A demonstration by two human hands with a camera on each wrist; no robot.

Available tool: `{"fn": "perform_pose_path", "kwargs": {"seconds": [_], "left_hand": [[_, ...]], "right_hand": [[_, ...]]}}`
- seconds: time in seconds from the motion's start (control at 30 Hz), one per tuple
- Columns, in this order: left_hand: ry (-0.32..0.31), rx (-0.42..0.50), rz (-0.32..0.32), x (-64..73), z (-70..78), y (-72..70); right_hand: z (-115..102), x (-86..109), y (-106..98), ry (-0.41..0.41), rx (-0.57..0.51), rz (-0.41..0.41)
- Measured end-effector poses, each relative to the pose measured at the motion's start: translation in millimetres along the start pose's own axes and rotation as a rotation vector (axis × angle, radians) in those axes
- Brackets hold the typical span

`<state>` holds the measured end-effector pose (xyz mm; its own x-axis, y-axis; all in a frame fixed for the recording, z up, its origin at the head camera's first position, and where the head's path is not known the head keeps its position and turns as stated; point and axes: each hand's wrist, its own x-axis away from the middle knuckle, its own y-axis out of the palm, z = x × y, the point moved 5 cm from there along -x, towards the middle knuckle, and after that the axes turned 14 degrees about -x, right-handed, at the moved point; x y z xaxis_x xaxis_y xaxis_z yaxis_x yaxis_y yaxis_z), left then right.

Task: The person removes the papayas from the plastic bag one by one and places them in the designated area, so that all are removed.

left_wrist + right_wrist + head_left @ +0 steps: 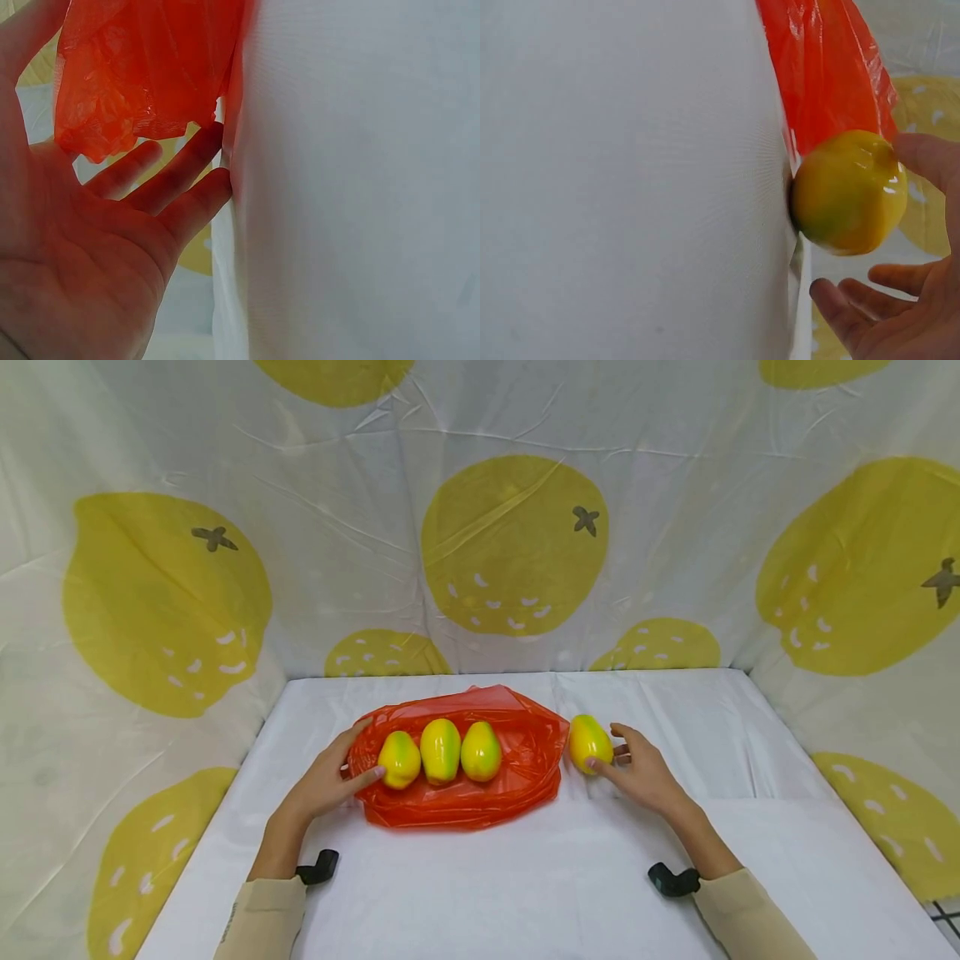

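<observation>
A red plastic bag (461, 810) lies spread on the table, and three yellow-green mango-like fruits sit side by side in its open middle: left (400, 760), centre (440, 752) and right (481, 752). My left hand (330, 779) is at the bag's left end, its thumb tip near the left fruit. In the left wrist view its fingers are spread, with red plastic (142, 75) between thumb and fingers. Just beyond the bag's right end stands another such fruit (590, 743). My right hand (641, 768) is beside it, the thumb tip at its surface and the other fingers loosely extended, apart from it.
White cloth covers the table (487, 893). Behind and at both sides hangs a pale curtain (360, 510) printed with large yellow lemons. Each wrist wears a black camera mount, left (318, 867) and right (672, 880).
</observation>
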<state>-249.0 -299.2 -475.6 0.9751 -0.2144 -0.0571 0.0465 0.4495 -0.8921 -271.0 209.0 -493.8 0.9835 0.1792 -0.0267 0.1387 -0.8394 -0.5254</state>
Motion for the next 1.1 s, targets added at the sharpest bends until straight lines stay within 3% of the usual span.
{"fn": "perform_pose_path", "kwargs": {"seconds": [0.33, 0.87, 1.1], "left_hand": [[0.001, 0.019, -0.006, -0.5, 0.4, -0.1], [0.001, -0.004, -0.001, -3.2, 2.2, -3.4], [-0.019, 0.07, -0.038, -3.5, -0.2, -1.2]], "right_hand": [[-5.6, 0.8, -13.2, -0.024, -0.039, 0.039], [-31.4, -0.5, -18.6, -0.142, -0.093, 0.141], [-41.8, -1.0, -15.9, -0.167, -0.107, 0.151]]}}
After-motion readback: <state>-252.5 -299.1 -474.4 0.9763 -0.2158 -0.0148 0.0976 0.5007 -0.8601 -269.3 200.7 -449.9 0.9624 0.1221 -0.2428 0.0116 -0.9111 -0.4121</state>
